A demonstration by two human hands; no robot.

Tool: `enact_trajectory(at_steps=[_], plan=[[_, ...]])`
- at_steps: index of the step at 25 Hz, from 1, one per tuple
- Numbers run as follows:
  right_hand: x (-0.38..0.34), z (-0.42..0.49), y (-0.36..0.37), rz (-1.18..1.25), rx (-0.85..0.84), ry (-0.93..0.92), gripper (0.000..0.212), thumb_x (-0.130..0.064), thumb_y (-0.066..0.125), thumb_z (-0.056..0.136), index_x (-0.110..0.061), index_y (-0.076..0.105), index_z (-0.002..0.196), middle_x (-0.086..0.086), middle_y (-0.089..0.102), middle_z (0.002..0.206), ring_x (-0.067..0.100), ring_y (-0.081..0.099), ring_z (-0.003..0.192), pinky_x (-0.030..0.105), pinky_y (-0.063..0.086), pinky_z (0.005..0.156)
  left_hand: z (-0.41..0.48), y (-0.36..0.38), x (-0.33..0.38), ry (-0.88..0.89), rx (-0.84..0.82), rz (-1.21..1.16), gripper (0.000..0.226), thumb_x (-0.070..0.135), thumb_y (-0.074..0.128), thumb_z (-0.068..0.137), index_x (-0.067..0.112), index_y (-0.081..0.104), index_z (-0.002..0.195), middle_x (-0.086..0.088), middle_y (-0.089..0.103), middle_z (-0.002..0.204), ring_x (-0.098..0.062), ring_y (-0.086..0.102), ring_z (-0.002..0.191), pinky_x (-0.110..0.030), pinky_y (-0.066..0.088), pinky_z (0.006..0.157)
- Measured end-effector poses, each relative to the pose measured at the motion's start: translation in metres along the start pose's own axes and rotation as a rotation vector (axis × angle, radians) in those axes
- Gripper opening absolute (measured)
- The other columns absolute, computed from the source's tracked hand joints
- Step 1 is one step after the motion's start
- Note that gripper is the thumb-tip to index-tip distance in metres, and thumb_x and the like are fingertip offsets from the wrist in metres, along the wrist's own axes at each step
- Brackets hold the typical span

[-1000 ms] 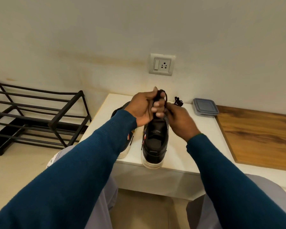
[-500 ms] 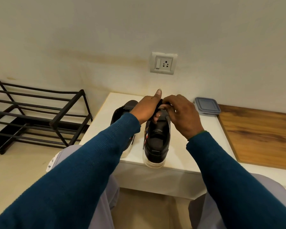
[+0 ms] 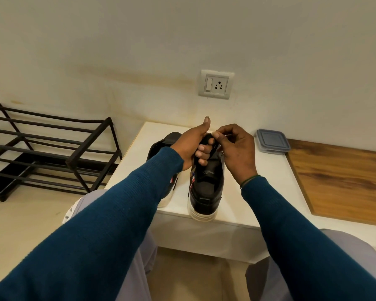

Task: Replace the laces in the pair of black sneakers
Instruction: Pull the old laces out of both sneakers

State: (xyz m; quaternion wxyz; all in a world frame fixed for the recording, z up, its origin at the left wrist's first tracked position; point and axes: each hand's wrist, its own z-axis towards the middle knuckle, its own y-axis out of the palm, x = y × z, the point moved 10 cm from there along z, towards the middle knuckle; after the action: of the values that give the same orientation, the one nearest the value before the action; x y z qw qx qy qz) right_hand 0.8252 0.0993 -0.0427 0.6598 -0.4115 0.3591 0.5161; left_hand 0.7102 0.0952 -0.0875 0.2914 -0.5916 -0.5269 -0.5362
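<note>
Shoe rack point(image 3: 52, 148) stands well left of the worked sneaker point(image 3: 206, 185), on the floor. Second sneaker point(image 3: 161, 146) is just left of it, on the same surface point(image 3: 269, 192). Left hand point(image 3: 189, 146) has its fingers point(image 3: 202, 154) curled round the worked sneaker's tongue, thumb up. That sneaker's heel sits at the surface's near edge. Right hand point(image 3: 237, 148) is above its front; the fingers point(image 3: 220, 135) pinch what we read as a lace end, too small to confirm. Risks we'd flag: a hard tug drags the sneaker off the edge, and a weak pinch lets the lace slip.

You wear dark teal knit sleeves point(image 3: 117, 213), a thin green band point(image 3: 249, 181) beside your right hand point(image 3: 237, 151), and pale grey trousers point(image 3: 343, 246) at lower right.
</note>
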Motion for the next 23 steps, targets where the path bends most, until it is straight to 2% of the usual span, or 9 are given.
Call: enact_trajectory(at_steps=[5, 9, 12, 15, 16, 18, 19, 21, 23], plan=[[0.007, -0.014, 0.018, 0.114, -0.047, 0.108, 0.016, -0.015, 0.061, 0.098, -0.018, 0.072, 0.109, -0.006, 0.075, 0.101, 0.007, 0.069, 0.098, 0.03, 0.056, 0.092, 0.006, -0.006, 0.0, 0.017, 0.036, -0.222, 0.056, 0.065, 0.042, 0.097, 0.019, 0.043, 0.065, 0.007, 0.024, 0.046, -0.008, 0.018, 0.039, -0.023, 0.021, 0.04], [0.015, -0.019, 0.026, 0.336, -0.042, 0.215, 0.019, -0.009, 0.065, 0.094, -0.015, 0.068, 0.112, 0.004, 0.075, 0.107, 0.017, 0.071, 0.102, 0.037, 0.057, 0.092, 0.01, -0.005, -0.001, 0.023, 0.021, -0.289, 0.051, 0.057, 0.049, 0.098, 0.019, 0.044, 0.063, 0.007, 0.025, 0.044, -0.008, 0.021, 0.036, -0.023, 0.022, 0.04], [0.023, -0.016, 0.017, 0.302, 0.03, 0.234, 0.016, -0.008, 0.07, 0.09, -0.016, 0.074, 0.103, 0.003, 0.076, 0.099, 0.021, 0.073, 0.098, 0.043, 0.058, 0.09, 0.012, -0.003, -0.002, -0.013, 0.019, -0.24, 0.047, 0.051, 0.046, 0.102, 0.019, 0.043, 0.067, 0.006, 0.029, 0.045, -0.008, 0.026, 0.036, -0.021, 0.03, 0.04], [0.033, -0.015, 0.017, 0.28, 0.054, 0.301, 0.014, -0.006, 0.074, 0.086, -0.01, 0.076, 0.1, 0.008, 0.077, 0.093, 0.029, 0.074, 0.091, 0.051, 0.06, 0.081, 0.012, -0.013, -0.007, -0.092, 0.117, -0.19, 0.049, 0.052, 0.039, 0.104, 0.017, 0.045, 0.07, 0.004, 0.034, 0.047, -0.01, 0.029, 0.037, -0.022, 0.036, 0.042], [0.032, -0.013, 0.017, 0.262, 0.06, 0.29, 0.013, -0.005, 0.074, 0.086, -0.008, 0.076, 0.098, 0.008, 0.077, 0.091, 0.026, 0.074, 0.088, 0.047, 0.061, 0.078, 0.013, -0.018, -0.006, -0.099, 0.159, -0.152, 0.049, 0.051, 0.04, 0.104, 0.015, 0.046, 0.07, 0.003, 0.036, 0.047, -0.011, 0.031, 0.038, -0.023, 0.037, 0.042], [0.022, -0.006, 0.014, 0.177, 0.071, 0.208, 0.011, -0.003, 0.074, 0.085, -0.007, 0.077, 0.095, 0.002, 0.075, 0.085, 0.009, 0.072, 0.077, 0.027, 0.059, 0.072, 0.015, -0.031, -0.001, -0.073, 0.272, -0.049, 0.043, 0.044, 0.045, 0.104, 0.01, 0.053, 0.079, 0.0, 0.042, 0.051, -0.012, 0.038, 0.038, -0.024, 0.044, 0.043], [0.017, -0.003, 0.013, 0.143, 0.071, 0.169, 0.01, -0.002, 0.073, 0.085, -0.007, 0.076, 0.094, 0.0, 0.074, 0.083, 0.003, 0.07, 0.07, 0.019, 0.055, 0.069, 0.016, -0.038, 0.003, -0.046, 0.326, -0.008, 0.037, 0.039, 0.049, 0.104, 0.007, 0.057, 0.087, -0.003, 0.047, 0.055, -0.013, 0.044, 0.038, -0.026, 0.048, 0.044], [0.016, 0.008, 0.01, 0.122, 0.078, 0.144, 0.009, -0.001, 0.072, 0.086, -0.007, 0.075, 0.093, 0.0, 0.073, 0.081, 0.003, 0.067, 0.064, 0.019, 0.055, 0.068, 0.021, -0.047, 0.008, 0.003, 0.376, 0.015, 0.028, 0.03, 0.052, 0.103, 0.003, 0.061, 0.1, -0.007, 0.06, 0.068, -0.015, 0.06, 0.048, -0.033, 0.058, 0.055], [0.026, 0.024, 0.004, 0.11, 0.094, 0.168, 0.009, -0.002, 0.071, 0.087, -0.006, 0.074, 0.094, 0.004, 0.072, 0.081, 0.007, 0.066, 0.064, 0.023, 0.056, 0.068, 0.031, -0.05, 0.012, 0.035, 0.363, 0.135, 0.029, 0.026, 0.05, 0.104, 0.001, 0.065, 0.103, -0.016, 0.071, 0.091, -0.026, 0.072, 0.074, -0.041, 0.063, 0.075]])
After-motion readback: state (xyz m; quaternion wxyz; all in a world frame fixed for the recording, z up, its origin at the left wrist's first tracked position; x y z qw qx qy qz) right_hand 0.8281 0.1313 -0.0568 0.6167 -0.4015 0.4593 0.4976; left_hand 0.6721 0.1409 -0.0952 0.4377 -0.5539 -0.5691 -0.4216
